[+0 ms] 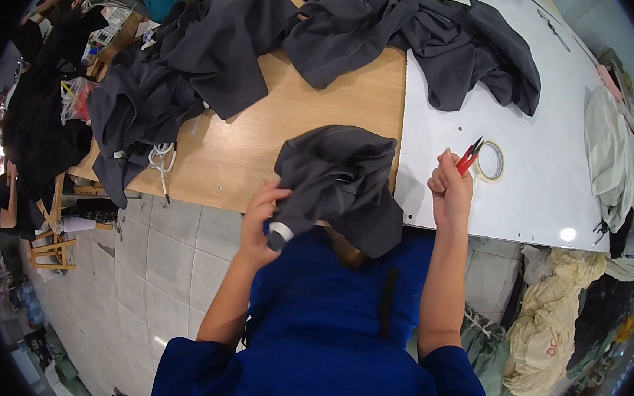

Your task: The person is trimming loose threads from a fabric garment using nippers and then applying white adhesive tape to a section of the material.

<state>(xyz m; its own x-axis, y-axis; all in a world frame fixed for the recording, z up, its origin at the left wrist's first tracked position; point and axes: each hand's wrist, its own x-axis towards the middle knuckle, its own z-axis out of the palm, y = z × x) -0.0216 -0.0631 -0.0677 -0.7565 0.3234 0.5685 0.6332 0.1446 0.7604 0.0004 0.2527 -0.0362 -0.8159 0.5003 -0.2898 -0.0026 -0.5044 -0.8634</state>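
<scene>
Okay, dark grey crumpled fabric garment (337, 181) sits at the near edge of the bench (323, 117), centre frame, part draped off the edge toward the person's blue-clad lap. Left hand (259, 219) grips its lower end at about 7 o'clock of the garment, fingers (276, 192) curled round a bunched fold near a small white tab; pinching fabric, thumb side hidden. Right hand (450, 190) at 3 o'clock of the garment, raised off the bench, fingers pressed shut round small red-handled thread snips (471, 154), blades pointing up toward 1 o'clock. Just beyond the snips, a roll of pale tape (493, 161) lies on the white board sheet (548, 194) covering the right part of the bench.

Further out: more dark grey garments, one heap (419, 31) at 12 o'clock, another heap (186, 68) at 10 o'clock trailing over the left edge, white-handled scissors (160, 160) lying by it. Cream cloth bundles (546, 320) on the floor at 4 o'clock.

Risks, judged: garment hangs half off the bench, so a loose left grip could let it slide down. Snips' tips are bare and close to the fabric; a hasty snip could nick cloth or the left fingers.
</scene>
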